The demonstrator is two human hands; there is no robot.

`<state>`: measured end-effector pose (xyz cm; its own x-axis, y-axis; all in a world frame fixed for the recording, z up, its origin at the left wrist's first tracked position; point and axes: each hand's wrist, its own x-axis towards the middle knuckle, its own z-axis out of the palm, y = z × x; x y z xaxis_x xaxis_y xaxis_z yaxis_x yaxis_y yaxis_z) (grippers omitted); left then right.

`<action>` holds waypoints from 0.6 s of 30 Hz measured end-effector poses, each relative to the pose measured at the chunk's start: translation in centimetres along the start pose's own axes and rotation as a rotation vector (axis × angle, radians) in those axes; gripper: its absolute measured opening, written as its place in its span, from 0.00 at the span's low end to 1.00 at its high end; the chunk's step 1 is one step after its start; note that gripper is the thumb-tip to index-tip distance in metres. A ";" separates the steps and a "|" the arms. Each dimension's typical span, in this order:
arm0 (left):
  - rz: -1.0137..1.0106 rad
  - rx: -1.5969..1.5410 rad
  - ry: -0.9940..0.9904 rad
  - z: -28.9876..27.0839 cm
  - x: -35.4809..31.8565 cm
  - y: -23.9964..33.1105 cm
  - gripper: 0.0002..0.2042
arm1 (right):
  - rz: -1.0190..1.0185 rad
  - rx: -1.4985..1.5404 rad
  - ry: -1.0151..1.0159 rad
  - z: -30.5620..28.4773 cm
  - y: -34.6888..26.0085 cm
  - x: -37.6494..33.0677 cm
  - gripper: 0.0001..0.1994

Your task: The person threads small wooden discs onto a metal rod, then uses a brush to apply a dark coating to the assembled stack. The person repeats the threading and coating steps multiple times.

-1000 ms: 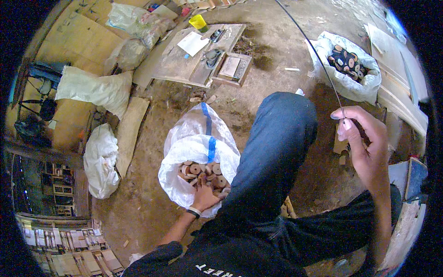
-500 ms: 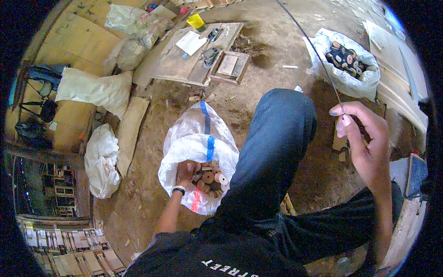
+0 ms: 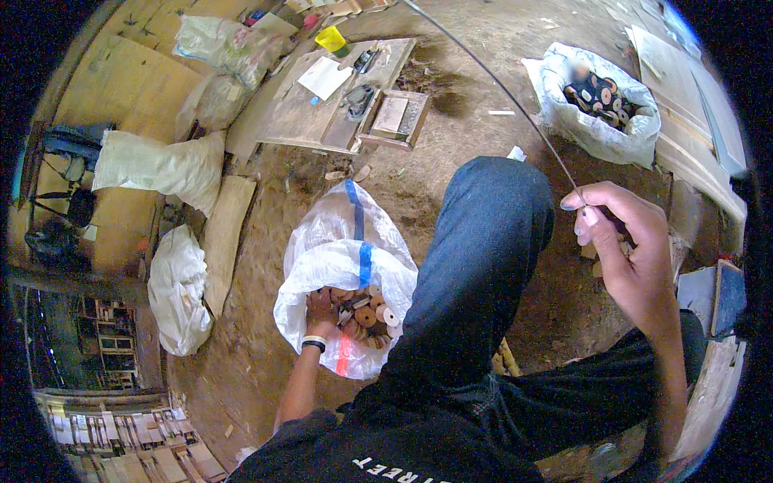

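My right hand (image 3: pixel 624 233) pinches the lower end of a long thin dark rod (image 3: pixel 515 105) between thumb and fingertips. The rod slants up and to the left, past the top of the view. My left hand (image 3: pixel 322 310) reaches into an open white woven sack (image 3: pixel 294 286) with blue and red stripes. Inside, it is among round wooden discs (image 3: pixel 370 315) with holes in their centres. Its fingertips are hidden among the discs and the sack's side, so what they hold does not show.
A second white sack (image 3: pixel 555 121) of dark and light discs stands at the far right, near leaning boards (image 3: pixel 684 121). A low wooden board (image 3: pixel 282 121) carries a yellow cup (image 3: pixel 332 40) and a paper sheet (image 3: pixel 324 77). Filled sacks (image 3: pixel 179 290) lie at the left.
My right hand has shifted slightly left and down, and the rod leans further to the left. My left hand stays in the sack, a little lower. The view has tilted slightly.
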<state>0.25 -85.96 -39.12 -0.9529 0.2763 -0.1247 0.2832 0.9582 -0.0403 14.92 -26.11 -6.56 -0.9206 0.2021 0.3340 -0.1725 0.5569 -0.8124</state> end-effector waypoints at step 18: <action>-0.139 -0.038 0.058 5.1 1.5 2.5 0.19 | -0.022 0.020 -0.062 -0.3 0.0 0.0 0.07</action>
<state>0.04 -83.52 -44.46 -0.9877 0.1433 -0.0632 0.1446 0.9894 -0.0156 15.04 -25.90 -6.40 -0.9363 0.1399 0.3222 -0.1992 0.5439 -0.8151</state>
